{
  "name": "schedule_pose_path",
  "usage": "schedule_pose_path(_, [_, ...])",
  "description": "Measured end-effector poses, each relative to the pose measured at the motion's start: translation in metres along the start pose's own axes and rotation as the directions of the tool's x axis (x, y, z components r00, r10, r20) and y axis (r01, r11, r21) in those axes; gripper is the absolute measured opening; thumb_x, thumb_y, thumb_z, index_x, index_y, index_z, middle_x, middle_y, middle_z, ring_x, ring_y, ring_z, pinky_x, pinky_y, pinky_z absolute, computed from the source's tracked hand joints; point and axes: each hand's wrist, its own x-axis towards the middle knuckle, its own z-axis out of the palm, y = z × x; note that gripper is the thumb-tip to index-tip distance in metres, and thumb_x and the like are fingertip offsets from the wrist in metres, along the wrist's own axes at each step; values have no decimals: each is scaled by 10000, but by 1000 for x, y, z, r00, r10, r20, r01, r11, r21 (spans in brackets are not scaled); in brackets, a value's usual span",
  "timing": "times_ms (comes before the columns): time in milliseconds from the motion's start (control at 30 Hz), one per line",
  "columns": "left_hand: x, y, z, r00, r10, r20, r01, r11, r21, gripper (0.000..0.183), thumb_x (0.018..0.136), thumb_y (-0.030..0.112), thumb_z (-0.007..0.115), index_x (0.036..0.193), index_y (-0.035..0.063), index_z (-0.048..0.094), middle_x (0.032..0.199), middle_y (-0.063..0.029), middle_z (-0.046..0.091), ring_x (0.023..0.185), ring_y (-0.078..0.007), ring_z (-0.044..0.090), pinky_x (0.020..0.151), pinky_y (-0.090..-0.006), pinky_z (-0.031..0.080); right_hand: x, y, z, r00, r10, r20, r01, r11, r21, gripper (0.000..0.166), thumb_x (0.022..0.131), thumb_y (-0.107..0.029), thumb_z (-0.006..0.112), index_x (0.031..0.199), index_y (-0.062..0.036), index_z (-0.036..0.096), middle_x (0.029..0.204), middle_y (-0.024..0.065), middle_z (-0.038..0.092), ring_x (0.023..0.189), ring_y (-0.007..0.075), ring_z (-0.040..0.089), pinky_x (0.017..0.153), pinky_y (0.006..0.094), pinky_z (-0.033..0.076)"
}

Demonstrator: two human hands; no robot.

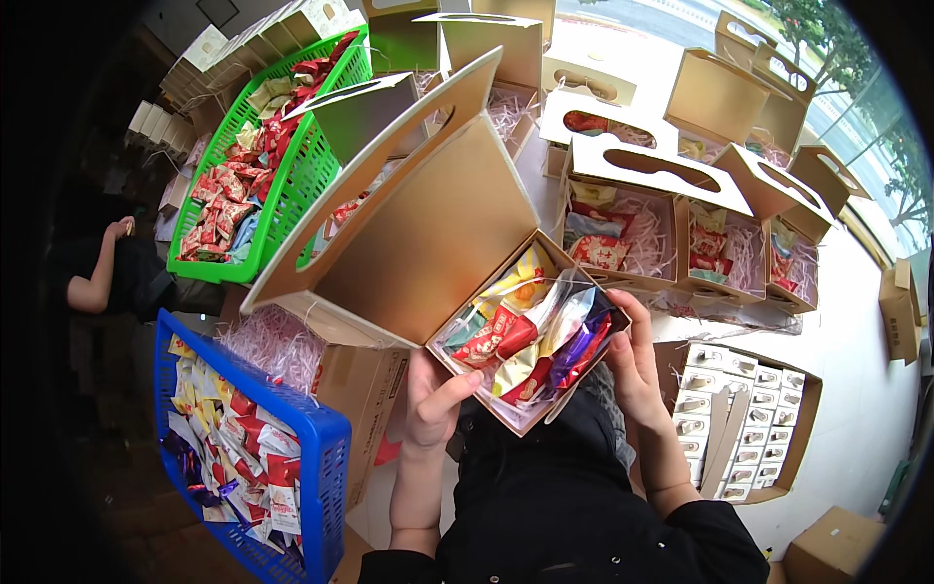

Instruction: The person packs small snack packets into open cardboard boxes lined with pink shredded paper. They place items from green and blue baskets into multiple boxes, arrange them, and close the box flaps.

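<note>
Both my hands hold an open gift box in front of my body, its gold-lined lid with a handle cutout standing up to the left. My left hand grips the box's near left side, thumb over the rim. At the right corner, my right hand has its fingers on the outer wall. Wrapped sweets fill the box over pale shredded paper: a yellow striped packet, a red packet and a purple foil one among several others. Clear film or ribbon lies across some of them.
A green basket and a blue basket of wrapped sweets stand left, beside a cardboard carton with shredded paper. Several open gift boxes are ahead. A carton of small white boxes sits right. Another person's arm shows far left.
</note>
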Motion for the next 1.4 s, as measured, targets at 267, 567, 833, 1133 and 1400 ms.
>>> schedule_pose_path(267, [-3, -7, -1, 996, 83, -16, -84, 993, -86, 702, 714, 37, 693, 1345, 60, 385, 1308, -122, 445, 1228, -236, 444, 1040, -373, 350, 3, -8, 4, 982, 138, -129, -135, 990, 29, 432, 977, -245, 488, 1365, -88, 377, 1221, 53, 524, 1080, 100, 501, 959, 277, 376])
schedule_pose_path(567, [1, -15, -38, 943, 51, 328, 59, 946, -318, 486, 692, 48, 661, 1144, 92, 488, 1490, -176, 215, 1369, -315, 252, 1096, -443, 250, 4, 7, -3, 926, 175, -334, -130, 980, 152, 273, 946, -88, 509, 1173, 63, 527, 1034, 53, 605, 922, 112, 587, 801, 242, 472])
schedule_pose_path(833, [-2, 1, -23, 926, -244, 289, 201, 965, 171, 1009, 622, 2, 727, 1461, 13, 167, 1399, -120, 364, 1308, -229, 338, 1096, -352, 223, 15, -32, 22, 950, 29, -310, -25, 1000, 16, 407, 788, 26, 613, 1183, 15, 513, 1119, 58, 556, 899, 87, 564, 783, 213, 468])
schedule_pose_path(1133, [-11, -41, -27, 979, -150, 140, 162, 983, -81, 899, 617, 224, 853, 1354, 33, 374, 1298, -71, 500, 1205, -209, 481, 1026, -368, 381, 5, -31, 13, 1000, -14, 7, 12, 967, 254, 406, 996, -312, 417, 1124, 44, 563, 1058, 111, 572, 1013, 165, 553, 910, 294, 414])
schedule_pose_path(1400, [-12, -44, -31, 999, -24, 37, 26, 998, -54, 748, 656, 191, 838, 1278, 17, 460, 1223, -60, 533, 1145, -191, 508, 989, -354, 405, 0, -45, 24, 981, 133, 139, -97, 965, -244, 451, 821, -100, 695, 1226, -9, 520, 1164, 108, 528, 1044, 185, 549, 927, 295, 417])
